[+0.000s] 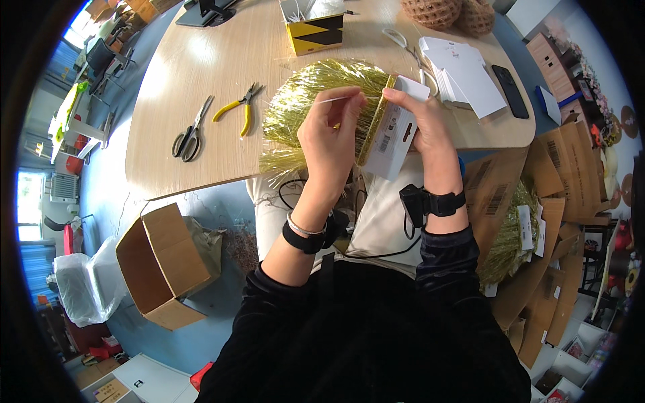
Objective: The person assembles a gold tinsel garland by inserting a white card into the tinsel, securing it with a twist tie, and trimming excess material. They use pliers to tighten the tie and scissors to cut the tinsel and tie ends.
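Observation:
My right hand (431, 126) grips a white header card (385, 163) with a hanging slot and a printed barcode. Along the card's left edge runs the gold band (371, 133) of a metallic tinsel fringe (322, 75), whose shiny strands spread left over the table edge. Between the thumb and fingers of my left hand (330, 131) is a thin white tie (332, 99). It reaches toward the band near my right thumb; whether it passes through the card cannot be made out. Left of the fringe lie yellow-handled pliers (246, 111) and black-handled scissors (189, 138).
Behind the fringe stands a yellow-and-black box (316, 38) with white ties. A stack of white cards (461, 70), white-handled scissors (428, 80) and a phone (510, 91) lie right. Cardboard boxes flank me: one on the floor (176, 252), another holding gold tinsel (509, 247).

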Demonstrator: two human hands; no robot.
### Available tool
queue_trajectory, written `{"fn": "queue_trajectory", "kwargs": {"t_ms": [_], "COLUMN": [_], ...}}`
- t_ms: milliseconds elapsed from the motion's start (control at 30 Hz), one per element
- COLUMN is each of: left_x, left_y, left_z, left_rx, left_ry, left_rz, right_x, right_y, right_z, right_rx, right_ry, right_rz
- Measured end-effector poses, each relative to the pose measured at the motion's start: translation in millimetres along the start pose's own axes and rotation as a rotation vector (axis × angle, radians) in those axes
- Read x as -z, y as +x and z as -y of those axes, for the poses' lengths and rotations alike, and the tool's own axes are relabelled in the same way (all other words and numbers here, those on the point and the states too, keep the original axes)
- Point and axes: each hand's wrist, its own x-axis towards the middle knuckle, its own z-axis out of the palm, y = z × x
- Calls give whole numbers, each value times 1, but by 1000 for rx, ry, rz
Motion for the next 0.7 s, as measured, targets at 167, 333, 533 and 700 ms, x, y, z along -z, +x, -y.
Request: {"fn": "queue_trajectory", "kwargs": {"t_ms": [167,333,533,700], "left_x": [4,9,12,8], "left_y": [1,-1,-4,-2], "left_z": [-6,-13,-19,-17], "left_rx": [-53,-32,-168,-273], "left_ry": [144,223,287,315], "left_rz": [29,91,47,51], "right_x": [-2,-3,-6,-12], "right_y": [-5,-9,-12,-17], "right_z": [1,3,6,11], "right_rx": [51,59,85,83], "right_ry": [25,-58,-98,-145], "right_rz": [-11,33,18,9]}}
